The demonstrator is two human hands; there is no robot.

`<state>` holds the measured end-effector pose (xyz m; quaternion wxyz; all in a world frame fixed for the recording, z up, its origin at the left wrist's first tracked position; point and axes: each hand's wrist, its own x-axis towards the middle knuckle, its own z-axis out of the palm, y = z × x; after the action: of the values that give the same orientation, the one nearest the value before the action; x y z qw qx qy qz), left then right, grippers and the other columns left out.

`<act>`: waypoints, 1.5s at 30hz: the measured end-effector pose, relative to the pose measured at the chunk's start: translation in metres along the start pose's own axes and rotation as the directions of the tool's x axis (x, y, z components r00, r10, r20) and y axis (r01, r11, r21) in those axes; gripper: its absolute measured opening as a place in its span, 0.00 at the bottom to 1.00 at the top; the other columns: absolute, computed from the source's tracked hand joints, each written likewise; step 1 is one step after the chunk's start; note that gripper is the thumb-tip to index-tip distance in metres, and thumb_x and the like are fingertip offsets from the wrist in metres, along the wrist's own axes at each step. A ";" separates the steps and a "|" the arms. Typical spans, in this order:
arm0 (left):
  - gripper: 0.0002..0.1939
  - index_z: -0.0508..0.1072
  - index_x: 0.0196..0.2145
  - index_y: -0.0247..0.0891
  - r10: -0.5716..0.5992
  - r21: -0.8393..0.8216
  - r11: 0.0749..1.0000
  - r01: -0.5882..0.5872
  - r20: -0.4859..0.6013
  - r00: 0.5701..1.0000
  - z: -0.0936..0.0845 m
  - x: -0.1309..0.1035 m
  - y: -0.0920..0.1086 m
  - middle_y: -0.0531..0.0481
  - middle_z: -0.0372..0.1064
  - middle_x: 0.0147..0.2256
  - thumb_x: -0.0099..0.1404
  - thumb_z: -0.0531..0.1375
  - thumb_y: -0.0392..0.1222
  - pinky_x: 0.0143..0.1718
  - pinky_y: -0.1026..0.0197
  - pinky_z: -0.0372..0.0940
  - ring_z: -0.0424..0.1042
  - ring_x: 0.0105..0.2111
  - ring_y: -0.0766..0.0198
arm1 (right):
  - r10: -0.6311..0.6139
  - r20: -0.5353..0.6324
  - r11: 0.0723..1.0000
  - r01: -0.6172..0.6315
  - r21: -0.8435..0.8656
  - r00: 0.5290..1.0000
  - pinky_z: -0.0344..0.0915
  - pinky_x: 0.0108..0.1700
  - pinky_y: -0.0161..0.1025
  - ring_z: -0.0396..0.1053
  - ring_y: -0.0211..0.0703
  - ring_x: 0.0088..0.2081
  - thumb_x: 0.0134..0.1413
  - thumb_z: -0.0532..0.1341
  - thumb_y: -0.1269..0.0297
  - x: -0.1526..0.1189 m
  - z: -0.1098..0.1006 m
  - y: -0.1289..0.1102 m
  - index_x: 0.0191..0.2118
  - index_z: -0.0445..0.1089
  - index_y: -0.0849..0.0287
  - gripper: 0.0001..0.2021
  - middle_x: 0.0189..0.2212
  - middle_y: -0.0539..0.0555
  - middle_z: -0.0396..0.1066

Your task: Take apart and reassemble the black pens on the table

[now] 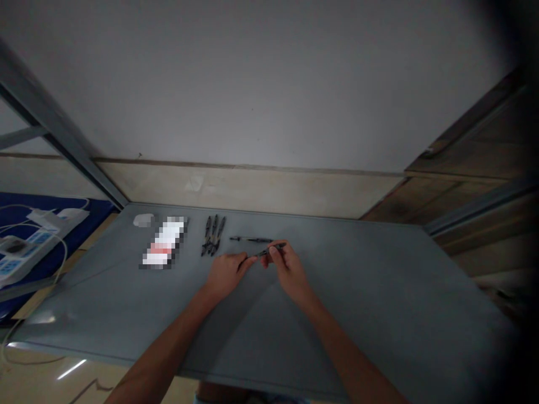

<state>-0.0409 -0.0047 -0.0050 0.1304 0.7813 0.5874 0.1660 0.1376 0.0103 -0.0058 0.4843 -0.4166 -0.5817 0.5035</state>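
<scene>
Between my two hands a dark pen [263, 253] is held just above the grey table. My left hand [226, 274] is closed around its left end, thumb pointing right along it. Around the other end, the fingers and thumb of my right hand [288, 266] are pinched. Just beyond my hands, another dark pen [251, 239] lies flat, pointing left to right. To the left of it, several similar pens [214, 234] lie side by side, running away from me.
A blurred-out phone [165, 242] lies left of the pens, with a small whitish object [144, 220] behind it. Off the left end of the table [379, 314], white power strips [31, 247] and cables sit on a blue surface. A wall rises behind the table; metal posts stand at both ends.
</scene>
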 end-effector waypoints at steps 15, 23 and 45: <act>0.27 0.71 0.32 0.38 0.027 0.009 1.000 -0.027 0.036 0.999 -0.001 -0.001 -0.001 0.47 0.74 0.28 0.72 0.40 0.55 0.30 0.63 0.57 0.73 0.29 0.62 | 0.036 0.006 0.996 -0.037 0.080 0.999 0.70 0.37 0.44 0.72 0.44 0.29 0.59 0.53 0.45 0.000 0.006 0.004 0.40 0.56 0.53 0.16 0.27 0.51 0.71; 0.27 0.72 0.30 0.38 0.025 -0.002 1.000 -0.025 0.011 1.000 0.001 -0.001 -0.003 0.48 0.74 0.27 0.71 0.42 0.57 0.28 0.63 0.55 0.71 0.26 0.63 | -0.017 0.018 0.991 0.014 0.134 1.000 0.71 0.37 0.43 0.72 0.42 0.28 0.61 0.54 0.50 0.001 0.006 0.008 0.40 0.56 0.54 0.13 0.26 0.50 0.70; 0.27 0.72 0.32 0.38 0.078 0.026 0.997 -0.078 0.001 0.997 -0.002 -0.003 0.000 0.48 0.73 0.26 0.72 0.40 0.55 0.26 0.64 0.55 0.71 0.25 0.63 | -0.056 0.019 0.988 0.053 0.142 0.998 0.69 0.37 0.41 0.70 0.40 0.28 0.63 0.54 0.56 -0.002 0.008 0.009 0.42 0.59 0.54 0.09 0.25 0.48 0.69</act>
<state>-0.0427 -0.0076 -0.0031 0.1138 0.8052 0.5586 0.1632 0.1299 0.0080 -0.0154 0.5195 -0.3591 -0.5613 0.5349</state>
